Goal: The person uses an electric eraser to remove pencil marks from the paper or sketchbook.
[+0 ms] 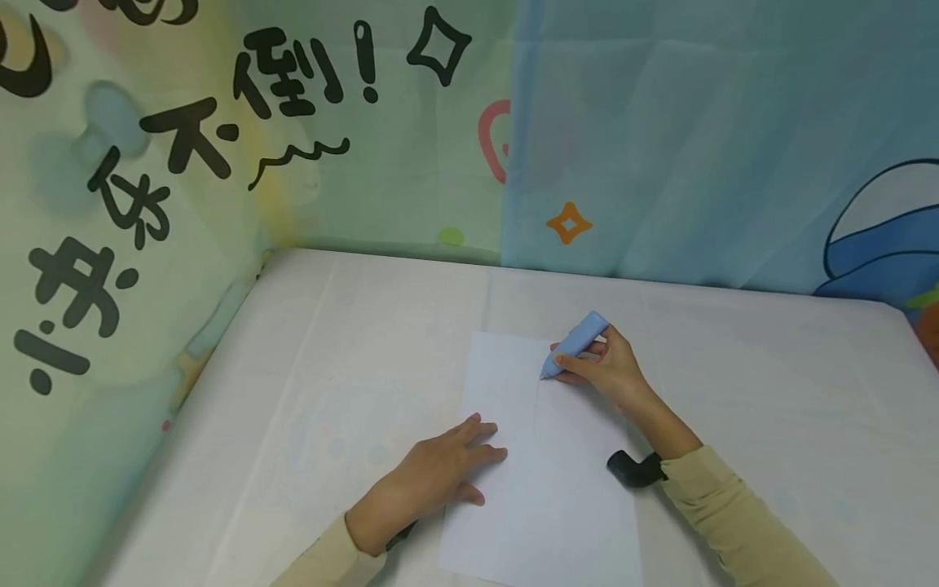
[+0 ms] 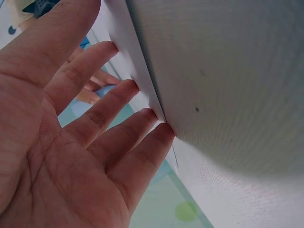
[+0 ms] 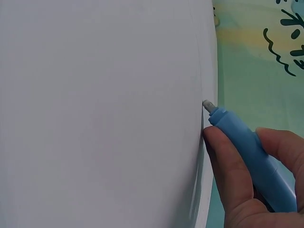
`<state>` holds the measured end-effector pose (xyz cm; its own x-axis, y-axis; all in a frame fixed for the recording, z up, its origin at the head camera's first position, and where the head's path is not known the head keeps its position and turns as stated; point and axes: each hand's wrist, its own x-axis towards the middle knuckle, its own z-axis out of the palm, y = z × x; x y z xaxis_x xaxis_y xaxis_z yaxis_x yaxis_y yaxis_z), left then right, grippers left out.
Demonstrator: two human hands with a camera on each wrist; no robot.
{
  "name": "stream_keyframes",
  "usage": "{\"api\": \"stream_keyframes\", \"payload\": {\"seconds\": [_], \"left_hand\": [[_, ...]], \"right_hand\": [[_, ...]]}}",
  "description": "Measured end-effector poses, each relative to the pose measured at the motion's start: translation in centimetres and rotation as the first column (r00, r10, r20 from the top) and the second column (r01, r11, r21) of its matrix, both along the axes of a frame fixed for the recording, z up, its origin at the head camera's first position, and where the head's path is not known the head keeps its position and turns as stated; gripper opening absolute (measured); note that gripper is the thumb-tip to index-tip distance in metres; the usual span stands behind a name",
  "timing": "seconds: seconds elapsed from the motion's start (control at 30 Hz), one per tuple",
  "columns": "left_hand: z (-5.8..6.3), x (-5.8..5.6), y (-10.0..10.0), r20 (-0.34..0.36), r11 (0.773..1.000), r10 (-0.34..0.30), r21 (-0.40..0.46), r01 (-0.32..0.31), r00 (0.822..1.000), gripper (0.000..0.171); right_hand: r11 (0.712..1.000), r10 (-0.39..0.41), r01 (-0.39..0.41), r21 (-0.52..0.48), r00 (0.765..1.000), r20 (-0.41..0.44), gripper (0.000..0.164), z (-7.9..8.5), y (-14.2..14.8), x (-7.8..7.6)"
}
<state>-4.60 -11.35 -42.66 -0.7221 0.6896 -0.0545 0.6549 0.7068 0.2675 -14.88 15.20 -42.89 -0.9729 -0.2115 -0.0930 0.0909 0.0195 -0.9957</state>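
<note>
My right hand pinches a light blue electric eraser between thumb and fingers. Its body slants, with the tip down at the upper part of a white sheet of paper. In the right wrist view, the eraser shows a short greyish-white stub at its tip, at or very near the paper. A faint thin line runs down the sheet below the tip. My left hand has its fingers spread, and the fingertips rest on the left edge of the paper.
The sheet lies on a table with a white cover. A printed curtain with black characters stands behind and to the left, and a blue one behind and right. A black wrist mount sticks out from the right sleeve.
</note>
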Motion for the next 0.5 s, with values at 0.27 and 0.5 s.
{"api": "stream_keyframes", "payload": {"seconds": [0.27, 0.5], "left_hand": [[0.22, 0.05, 0.04, -0.003, 1.000, 0.001, -0.019, -0.001, 1.000, 0.058], [0.15, 0.07, -0.05, -0.014, 1.000, -0.004, -0.018, 0.004, 1.000, 0.058]], "right_hand": [[1.000, -0.011, 0.011, 0.009, 1.000, -0.006, 0.039, -0.09, -0.13, -0.19], [1.000, -0.006, 0.006, 0.019, 1.000, 0.004, 0.038, 0.15, -0.20, -0.15]]}}
